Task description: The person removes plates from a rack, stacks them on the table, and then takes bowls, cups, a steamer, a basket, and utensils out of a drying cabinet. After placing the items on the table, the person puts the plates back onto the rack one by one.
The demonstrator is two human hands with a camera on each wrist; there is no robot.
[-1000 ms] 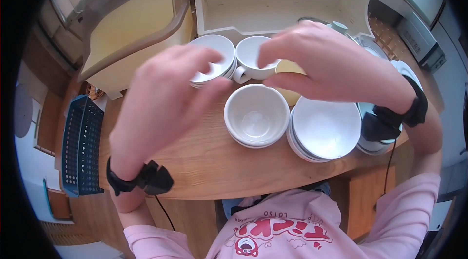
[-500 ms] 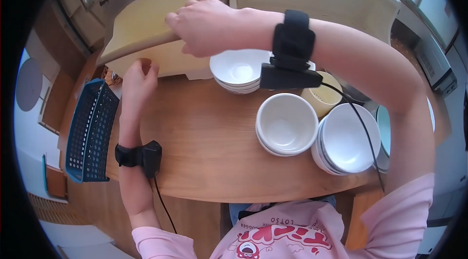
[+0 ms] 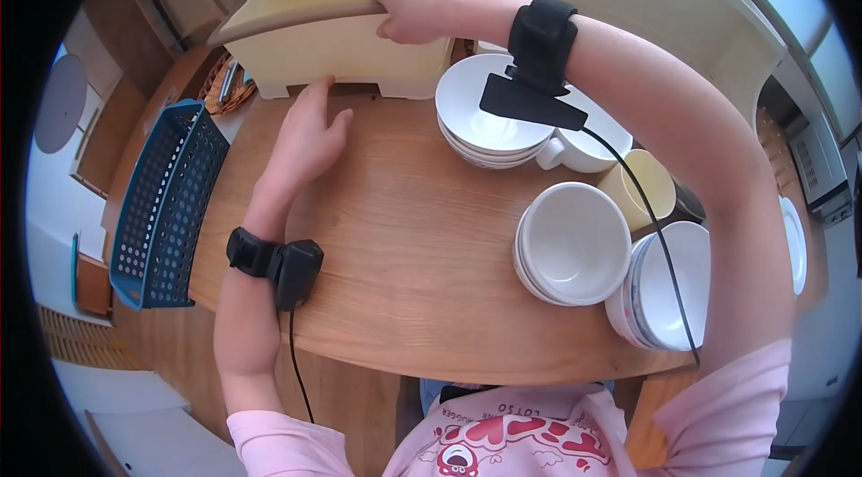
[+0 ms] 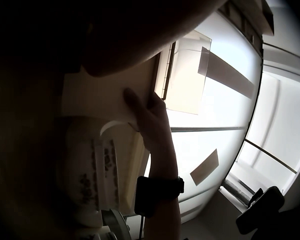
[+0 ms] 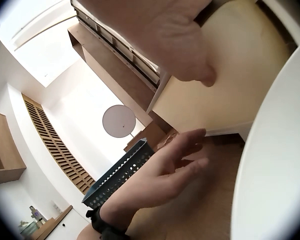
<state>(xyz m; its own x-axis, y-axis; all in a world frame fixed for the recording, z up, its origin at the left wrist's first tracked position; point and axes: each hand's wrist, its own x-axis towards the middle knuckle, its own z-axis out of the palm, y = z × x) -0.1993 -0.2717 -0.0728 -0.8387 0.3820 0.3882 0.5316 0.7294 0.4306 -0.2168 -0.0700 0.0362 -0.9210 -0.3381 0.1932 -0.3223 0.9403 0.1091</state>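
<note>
A cream plastic box with a brownish rim stands at the back left of the table. My right hand grips its front rim from above, the thumb lying against the outer wall in the left wrist view. Low at the front, my left hand reaches to the box's bottom edge, fingers extended and thumb apart. In the right wrist view, the left hand is just below that edge, with nothing in its grasp. A stack of white bowls stands right of the box, under my right wrist.
A white mug, a yellow cup and more white bowl stacks fill the table's right side. At the left edge stands a blue perforated basket. Another cream container is at the back. Cables hang from both wrist cameras.
Both hands have left the space above the bowls. My right hand went left onto the box's rim; the left hand moved to its lower front edge. The head view has shifted too.
</note>
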